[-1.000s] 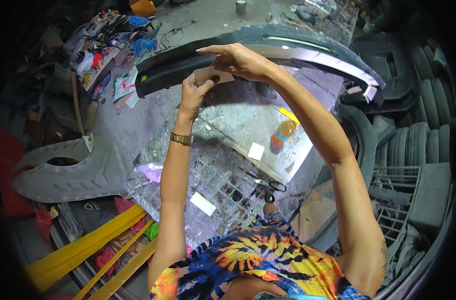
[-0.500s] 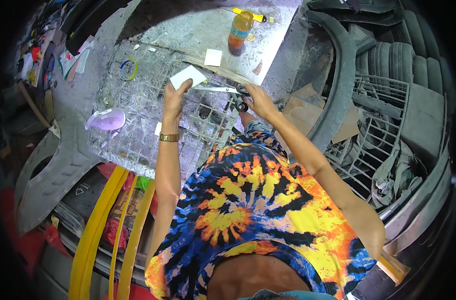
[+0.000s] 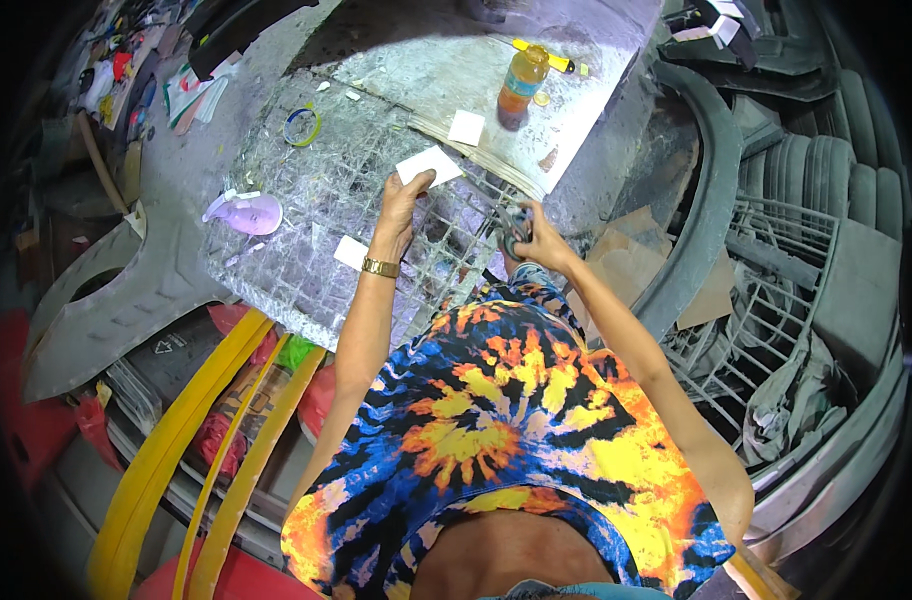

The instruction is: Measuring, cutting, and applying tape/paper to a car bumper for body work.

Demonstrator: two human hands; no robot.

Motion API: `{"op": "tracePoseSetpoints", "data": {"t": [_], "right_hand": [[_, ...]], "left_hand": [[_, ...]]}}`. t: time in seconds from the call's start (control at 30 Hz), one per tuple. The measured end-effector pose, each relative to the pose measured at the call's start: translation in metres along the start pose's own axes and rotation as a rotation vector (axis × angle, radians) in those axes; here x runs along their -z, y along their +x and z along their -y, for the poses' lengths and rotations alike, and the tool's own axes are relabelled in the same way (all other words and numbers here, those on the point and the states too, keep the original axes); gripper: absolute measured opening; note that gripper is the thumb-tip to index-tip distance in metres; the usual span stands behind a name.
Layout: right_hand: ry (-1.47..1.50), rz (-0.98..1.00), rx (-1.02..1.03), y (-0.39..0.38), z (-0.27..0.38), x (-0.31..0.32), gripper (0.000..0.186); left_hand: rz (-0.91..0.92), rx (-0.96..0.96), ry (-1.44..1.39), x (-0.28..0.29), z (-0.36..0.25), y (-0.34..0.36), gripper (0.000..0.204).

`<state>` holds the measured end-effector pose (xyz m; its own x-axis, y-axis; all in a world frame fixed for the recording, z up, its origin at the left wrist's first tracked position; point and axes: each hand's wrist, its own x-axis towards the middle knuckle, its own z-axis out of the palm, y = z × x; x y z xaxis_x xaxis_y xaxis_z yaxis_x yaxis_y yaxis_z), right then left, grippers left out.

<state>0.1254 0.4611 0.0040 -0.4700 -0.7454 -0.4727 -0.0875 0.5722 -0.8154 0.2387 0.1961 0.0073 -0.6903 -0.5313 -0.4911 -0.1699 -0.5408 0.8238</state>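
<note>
My left hand (image 3: 401,208) pinches a white paper piece (image 3: 430,166) between thumb and fingers, above the metal grid table. In my right hand (image 3: 549,243) are dark-handled scissors (image 3: 512,226), held away from the paper. My fingers wrap the handles; whether the blades are closed is hard to make out. A white square (image 3: 466,127) lies on the board's near edge, beyond the held paper. Another white piece (image 3: 351,252) rests on the grid beside my left wrist.
A bottle of orange-brown liquid (image 3: 522,88) stands on the board near a yellow cutter (image 3: 532,50). A tape ring (image 3: 302,126) and a purple translucent spray-bottle-like object (image 3: 248,214) lie on the grid's left. A curved grey panel (image 3: 711,190) and wire rack (image 3: 751,270) stand right.
My right hand has drawn the scissors back from the paper, toward my body. My left hand still grips the paper. The whole view has shifted, so surroundings appear further right.
</note>
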Motion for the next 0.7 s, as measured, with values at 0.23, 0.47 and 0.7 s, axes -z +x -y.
{"op": "tracePoseSetpoints", "data": {"t": [0.23, 0.47, 0.7], "right_hand": [[0.536, 0.212, -0.182, -0.040, 0.046, 0.003, 0.106], [0.542, 0.251, -0.109, -0.034, 0.067, 0.007, 0.107], [0.500, 0.221, -0.121, -0.029, 0.064, 0.012, 0.109]], "left_hand": [[0.039, 0.051, -0.091, -0.021, 0.002, 0.013, 0.017], [0.087, 0.113, -0.150, -0.054, 0.007, 0.011, 0.024], [0.147, 0.139, -0.160, -0.068, 0.008, 0.006, 0.025]]}}
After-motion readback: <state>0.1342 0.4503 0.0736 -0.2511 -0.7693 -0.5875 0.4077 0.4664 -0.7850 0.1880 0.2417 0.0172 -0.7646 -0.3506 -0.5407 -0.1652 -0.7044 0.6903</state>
